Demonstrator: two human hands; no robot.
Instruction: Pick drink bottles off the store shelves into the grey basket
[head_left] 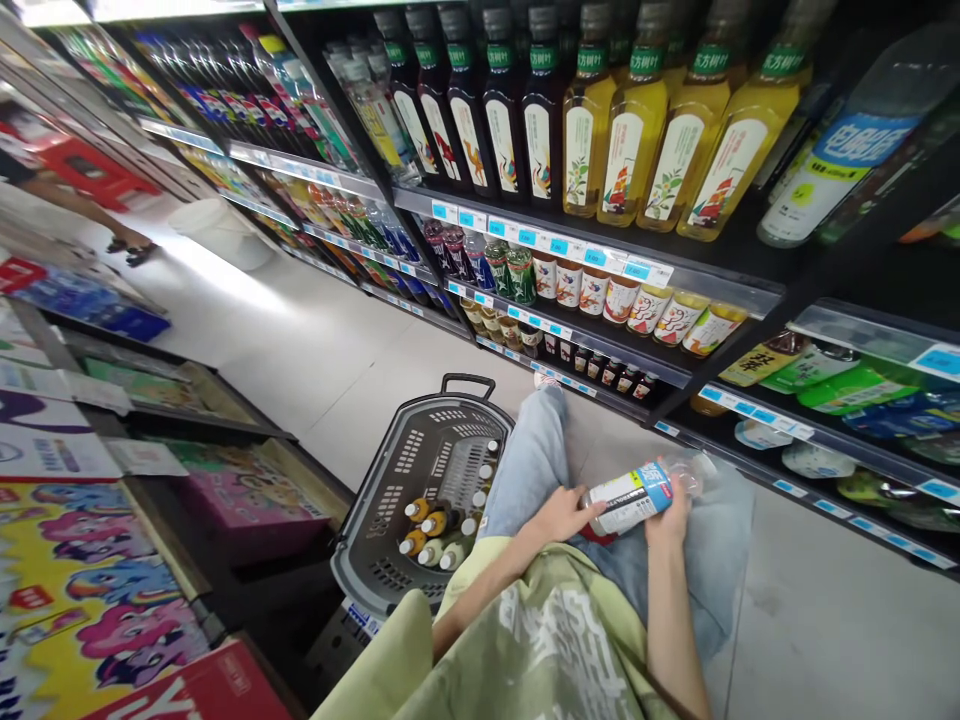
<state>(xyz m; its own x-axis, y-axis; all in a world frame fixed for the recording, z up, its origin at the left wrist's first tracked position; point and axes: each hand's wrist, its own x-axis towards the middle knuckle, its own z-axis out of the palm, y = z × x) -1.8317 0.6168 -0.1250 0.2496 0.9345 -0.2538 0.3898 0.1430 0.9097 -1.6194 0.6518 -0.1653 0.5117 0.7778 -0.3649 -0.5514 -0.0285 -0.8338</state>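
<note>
A clear drink bottle with a blue, white and yellow label lies tilted across my lap, held between both hands. My left hand grips one end of it, fingers and thumb closed around the side. Near the other end, my right hand is wrapped around the bottle by the blue part of the label. To the left of my leg, a grey shopping basket stands on the floor. Inside it are several small bottles with white caps, some orange and some pale.
A drinks shelf with several rows of bottles runs along the front and right. Boxed goods are stacked at the left. Farther down the aisle are a white bucket, a red stool and another person's leg.
</note>
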